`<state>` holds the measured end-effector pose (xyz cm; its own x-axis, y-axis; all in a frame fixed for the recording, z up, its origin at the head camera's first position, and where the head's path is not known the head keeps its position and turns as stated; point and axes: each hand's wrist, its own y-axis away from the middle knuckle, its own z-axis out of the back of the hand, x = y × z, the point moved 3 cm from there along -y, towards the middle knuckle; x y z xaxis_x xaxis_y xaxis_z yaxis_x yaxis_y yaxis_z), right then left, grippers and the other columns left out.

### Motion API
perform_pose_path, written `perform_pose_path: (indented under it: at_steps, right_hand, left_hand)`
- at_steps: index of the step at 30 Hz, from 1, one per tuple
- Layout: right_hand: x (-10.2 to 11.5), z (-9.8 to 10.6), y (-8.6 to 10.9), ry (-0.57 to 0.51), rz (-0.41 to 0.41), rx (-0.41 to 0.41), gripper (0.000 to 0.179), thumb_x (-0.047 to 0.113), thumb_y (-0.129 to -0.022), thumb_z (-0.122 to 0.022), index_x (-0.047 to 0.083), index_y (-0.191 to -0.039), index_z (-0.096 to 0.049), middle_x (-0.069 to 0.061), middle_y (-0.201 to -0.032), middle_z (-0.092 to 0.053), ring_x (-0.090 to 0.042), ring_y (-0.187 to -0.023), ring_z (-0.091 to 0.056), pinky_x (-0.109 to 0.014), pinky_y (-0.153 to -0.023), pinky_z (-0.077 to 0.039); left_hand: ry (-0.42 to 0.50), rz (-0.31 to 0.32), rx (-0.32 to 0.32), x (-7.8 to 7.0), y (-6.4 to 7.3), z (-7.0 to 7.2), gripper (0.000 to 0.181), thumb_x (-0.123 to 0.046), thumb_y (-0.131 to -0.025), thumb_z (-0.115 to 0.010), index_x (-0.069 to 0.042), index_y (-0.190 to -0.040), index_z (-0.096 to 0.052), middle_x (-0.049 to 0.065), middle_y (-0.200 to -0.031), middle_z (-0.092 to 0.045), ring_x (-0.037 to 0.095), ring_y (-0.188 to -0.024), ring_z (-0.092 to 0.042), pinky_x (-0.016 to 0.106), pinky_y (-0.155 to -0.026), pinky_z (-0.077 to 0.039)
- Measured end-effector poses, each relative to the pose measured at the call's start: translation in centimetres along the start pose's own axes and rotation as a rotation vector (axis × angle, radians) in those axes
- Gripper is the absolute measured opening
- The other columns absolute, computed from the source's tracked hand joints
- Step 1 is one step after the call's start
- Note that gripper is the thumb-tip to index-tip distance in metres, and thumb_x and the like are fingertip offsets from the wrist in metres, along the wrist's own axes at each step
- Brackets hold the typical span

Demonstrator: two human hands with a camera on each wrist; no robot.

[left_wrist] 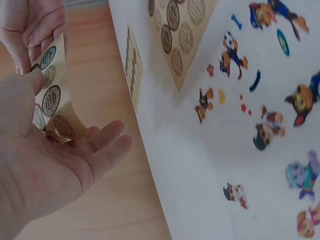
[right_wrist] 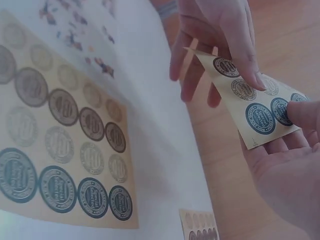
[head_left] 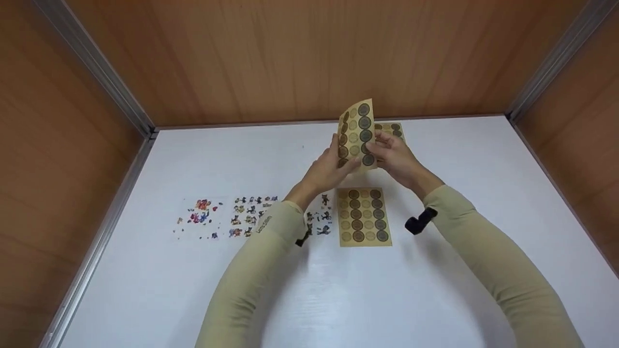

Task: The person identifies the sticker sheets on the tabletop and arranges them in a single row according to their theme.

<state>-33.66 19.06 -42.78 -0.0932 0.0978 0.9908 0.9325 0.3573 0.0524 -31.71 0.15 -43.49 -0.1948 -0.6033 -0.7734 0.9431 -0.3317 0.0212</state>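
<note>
A tan sticker sheet [head_left: 356,133] with rows of round seal stickers is held up over the far part of the table, slightly curved. My left hand [head_left: 329,169] grips its lower left edge, thumb in front and fingers behind. At the right edge, my right hand [head_left: 399,157] pinches the sheet between thumb and fingers; the right wrist view shows that thumb on a dark round sticker [right_wrist: 281,111]. A second tan sticker sheet [head_left: 362,217] lies flat below the hands. Another sheet [head_left: 397,129] lies at the table's back, partly hidden by the right hand.
Clear sheets of small cartoon stickers lie in a row on the white table [head_left: 319,299]: a colourful one [head_left: 200,217] at the left, a middle one [head_left: 246,212], and one [head_left: 321,215] partly behind the left forearm. Wooden walls [head_left: 314,58] enclose the table's back and sides.
</note>
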Motion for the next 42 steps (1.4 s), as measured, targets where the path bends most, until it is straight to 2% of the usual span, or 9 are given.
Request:
perform_pose_path:
  at_steps: [7,10,14,20,23,27,31,36,42]
  right_hand:
    - [0.9,0.6,3.8,0.017,0.027,0.037,0.05,0.02,-0.103,-0.062,0.007,-0.148,-0.045,-0.013,-0.128,-0.068,-0.026,-0.112,-0.069,-0.034,-0.091,-0.058]
    - [1.1,1.6,5.6,0.023,0.021,0.036,0.05,0.02,-0.102,-0.064,0.011,-0.147,-0.045,-0.014,-0.125,-0.069,-0.026,-0.11,-0.069,-0.035,-0.089,-0.058]
    - [0.5,3.5,7.9,0.016,-0.006,0.027,0.048,0.019,-0.102,-0.064,0.014,-0.145,-0.045,-0.014,-0.122,-0.071,-0.025,-0.107,-0.07,-0.032,-0.086,-0.059]
    - [-1.1,6.3,10.9,-0.002,-0.052,-0.046,0.048,0.018,-0.101,-0.064,0.017,-0.145,-0.044,-0.01,-0.117,-0.073,-0.02,-0.101,-0.071,-0.028,-0.08,-0.058]
    - [-1.6,7.3,12.0,-0.018,-0.054,-0.056,0.048,0.017,-0.102,-0.063,0.017,-0.146,-0.042,-0.009,-0.117,-0.073,-0.019,-0.101,-0.071,-0.028,-0.08,-0.058]
    - [-2.0,8.4,12.8,-0.016,-0.054,-0.071,0.048,0.016,-0.103,-0.062,0.017,-0.146,-0.041,-0.009,-0.117,-0.073,-0.019,-0.103,-0.071,-0.029,-0.082,-0.059]
    - [-2.5,9.4,13.1,0.01,-0.09,-0.1,0.048,0.017,-0.103,-0.062,0.02,-0.146,-0.042,-0.007,-0.116,-0.074,-0.018,-0.103,-0.071,-0.029,-0.082,-0.06]
    - [-3.1,10.5,13.2,0.015,-0.135,-0.12,0.052,0.016,-0.104,-0.06,0.02,-0.15,-0.036,-0.005,-0.116,-0.073,-0.018,-0.102,-0.071,-0.03,-0.084,-0.06]
    - [-4.2,11.2,13.8,0.013,-0.174,-0.101,0.069,0.015,-0.104,-0.06,0.019,-0.16,-0.02,-0.004,-0.119,-0.071,-0.02,-0.106,-0.07,-0.032,-0.088,-0.059]
  left_hand:
    - [-0.006,-0.121,0.022,-1.3,3.8,-1.2,0.078,-0.053,-0.108,-0.032,-0.01,-0.163,0.001,0.014,-0.161,-0.034,0.022,-0.14,-0.044,0.039,-0.118,-0.033]
    - [-0.011,-0.175,0.016,-2.2,5.0,-1.9,0.074,-0.048,-0.109,-0.034,-0.009,-0.163,-0.002,0.016,-0.16,-0.034,0.022,-0.139,-0.045,0.037,-0.117,-0.035]
    - [-0.04,-0.21,0.011,-3.3,6.0,-3.6,0.076,-0.045,-0.108,-0.043,-0.008,-0.163,-0.006,0.019,-0.154,-0.042,0.021,-0.123,-0.058,0.035,-0.108,-0.046]
    - [-0.179,-0.237,0.011,-4.9,6.3,-7.0,0.077,-0.04,-0.106,-0.05,-0.008,-0.163,-0.009,0.015,-0.14,-0.056,0.016,-0.099,-0.065,0.028,-0.09,-0.056]
    - [-0.261,-0.269,-0.005,-5.5,6.2,-8.2,0.077,-0.039,-0.106,-0.052,-0.006,-0.163,-0.012,0.012,-0.13,-0.061,0.014,-0.091,-0.065,0.026,-0.083,-0.057]
    - [-0.329,-0.275,-0.026,-6.0,5.7,-9.5,0.077,-0.038,-0.104,-0.056,-0.003,-0.162,-0.018,0.01,-0.119,-0.064,0.013,-0.083,-0.061,0.025,-0.075,-0.056]
    - [-0.417,-0.254,-0.034,-6.5,5.2,-10.6,0.076,-0.039,-0.103,-0.058,-0.003,-0.16,-0.023,0.011,-0.122,-0.064,0.019,-0.095,-0.063,0.03,-0.085,-0.055]
    - [-0.509,-0.19,0.006,-6.5,4.8,-11.9,0.07,-0.041,-0.103,-0.056,-0.014,-0.161,-0.028,0.007,-0.133,-0.058,0.026,-0.124,-0.055,0.042,-0.104,-0.046]
    - [-0.554,-0.141,0.069,-6.2,4.7,-13.3,0.073,-0.041,-0.101,-0.058,-0.022,-0.163,-0.024,0.006,-0.14,-0.055,0.027,-0.134,-0.048,0.047,-0.109,-0.041]
